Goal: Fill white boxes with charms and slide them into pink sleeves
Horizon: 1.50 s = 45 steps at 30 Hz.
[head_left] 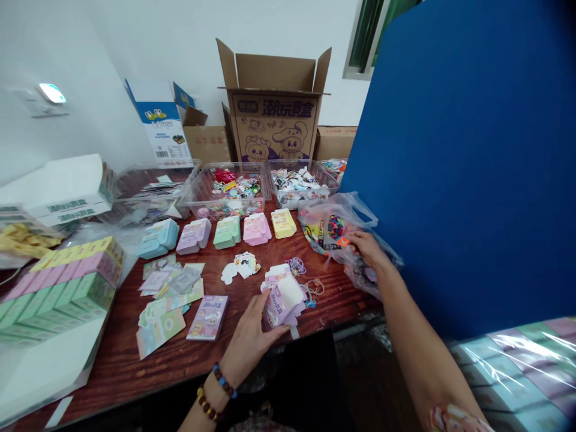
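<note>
My left hand (249,336) holds a lilac cardboard box (278,303) with its top flaps up, close to the table's front edge. Over at the right, my right hand (366,249) reaches into a clear plastic bag (321,211) of small colourful items. Its fingers are pinched at a small orange piece (344,242), whose kind I cannot make out. A closed lilac box (207,318) lies flat left of my left hand. Cords (315,289) and a purple coil (296,266) lie beside the held box. White cut-out cards (243,266) sit behind it.
Stacks of flattened boxes (193,235) in several colours stand in a row. Behind them are clear plastic bins (231,207) and a large carton (276,123). Cards (164,330) are spread at left, near a tray of filled boxes (67,288). A blue panel (463,156) bounds the right side.
</note>
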Motion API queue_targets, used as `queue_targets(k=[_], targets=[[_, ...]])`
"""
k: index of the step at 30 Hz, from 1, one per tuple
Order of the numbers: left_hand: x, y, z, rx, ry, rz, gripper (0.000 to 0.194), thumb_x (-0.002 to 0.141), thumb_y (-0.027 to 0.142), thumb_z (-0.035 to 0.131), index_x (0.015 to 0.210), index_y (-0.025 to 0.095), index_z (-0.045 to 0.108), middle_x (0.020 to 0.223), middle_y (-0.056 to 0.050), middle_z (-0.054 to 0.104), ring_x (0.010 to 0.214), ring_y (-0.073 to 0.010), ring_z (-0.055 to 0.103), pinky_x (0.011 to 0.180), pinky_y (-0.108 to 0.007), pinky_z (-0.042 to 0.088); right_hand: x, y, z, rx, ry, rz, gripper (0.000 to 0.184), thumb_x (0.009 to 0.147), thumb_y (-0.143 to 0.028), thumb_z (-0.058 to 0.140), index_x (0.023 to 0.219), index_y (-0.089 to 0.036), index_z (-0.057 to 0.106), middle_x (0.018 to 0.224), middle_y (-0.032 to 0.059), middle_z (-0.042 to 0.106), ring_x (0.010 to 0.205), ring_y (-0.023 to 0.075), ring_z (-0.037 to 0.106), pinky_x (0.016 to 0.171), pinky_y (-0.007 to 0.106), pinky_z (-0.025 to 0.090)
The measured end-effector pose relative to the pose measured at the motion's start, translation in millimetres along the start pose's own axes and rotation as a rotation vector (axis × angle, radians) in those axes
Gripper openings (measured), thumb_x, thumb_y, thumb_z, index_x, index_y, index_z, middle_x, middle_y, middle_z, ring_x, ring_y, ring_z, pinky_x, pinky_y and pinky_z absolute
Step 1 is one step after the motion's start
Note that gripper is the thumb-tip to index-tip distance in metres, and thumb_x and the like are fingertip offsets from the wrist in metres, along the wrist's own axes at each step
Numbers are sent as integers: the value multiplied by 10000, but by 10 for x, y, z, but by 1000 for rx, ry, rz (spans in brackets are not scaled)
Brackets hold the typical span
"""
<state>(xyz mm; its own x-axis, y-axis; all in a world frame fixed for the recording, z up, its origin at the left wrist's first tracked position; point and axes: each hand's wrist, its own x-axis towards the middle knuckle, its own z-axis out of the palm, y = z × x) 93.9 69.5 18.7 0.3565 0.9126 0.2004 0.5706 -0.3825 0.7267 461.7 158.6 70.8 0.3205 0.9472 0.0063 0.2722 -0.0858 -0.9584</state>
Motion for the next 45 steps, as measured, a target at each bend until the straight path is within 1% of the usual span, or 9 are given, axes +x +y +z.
queue_targets(k=[4,9,12,15,22,27,35,40,45], targets=[[54,64,-5,16,51,-12,701,756,317,750,1374,207,436,1285,-103,578,1222,-281,560,1058,-451,456,-324,-392,234,87,-176,-21,285,698,-459,674,716,-183,609,465,-37,498,395,69,338,398,213,248],[68,210,-70,52,85,-15,727,726,293,790,1350,169,439,1237,-118,570,1188,-283,550,1052,-458,451,-772,-796,763,106,-485,-90,246,719,-422,702,730,-178,671,564,-3,618,387,62,371,384,202,243],[40,284,-148,48,75,-28,733,739,319,786,1356,161,423,1230,-118,567,1183,-282,548,1052,-463,447,-911,-854,1037,-25,-551,-160,202,750,-385,666,713,-188,684,459,-38,530,377,80,391,397,204,270],[9,323,-219,30,53,-65,727,736,305,791,1350,168,428,1229,-116,567,1181,-282,550,1053,-466,443,-970,-853,1197,-212,-531,-309,177,788,-320,629,717,-189,724,560,-12,624,474,102,491,456,205,318],[-21,293,-215,-27,88,-72,729,733,292,795,1354,221,419,1253,-96,554,1198,-278,544,1060,-472,431,-1068,-982,1241,-508,-458,-517,222,889,-289,571,856,-201,773,779,18,746,676,153,634,589,229,395],[-21,173,-190,-58,213,-71,706,745,269,783,1336,229,399,1219,-85,540,1185,-271,535,1030,-462,448,-1221,-1031,1183,-469,-416,-541,260,939,-340,531,892,-199,744,784,25,733,647,157,641,588,242,432],[-42,199,-114,-34,430,-26,668,771,351,763,1296,195,381,1160,-93,523,1119,-271,556,976,-448,473,-1673,-518,1524,-247,-216,-671,321,945,-328,557,1236,-201,602,1163,105,668,1057,225,635,912,329,491],[-113,228,-245,-302,289,2,651,823,360,716,1365,213,387,1312,-117,511,1234,-270,517,1069,-442,411,-1667,-500,1598,-163,-296,-600,278,986,-324,477,1164,-207,655,1002,78,670,952,204,632,854,308,490],[-178,201,-490,-678,81,-15,411,941,313,564,1336,257,466,1326,-79,570,1219,-222,551,1042,-371,438,-1580,-571,1487,-68,-554,-448,315,991,-383,457,1131,-214,682,894,40,648,770,162,616,682,263,497]])
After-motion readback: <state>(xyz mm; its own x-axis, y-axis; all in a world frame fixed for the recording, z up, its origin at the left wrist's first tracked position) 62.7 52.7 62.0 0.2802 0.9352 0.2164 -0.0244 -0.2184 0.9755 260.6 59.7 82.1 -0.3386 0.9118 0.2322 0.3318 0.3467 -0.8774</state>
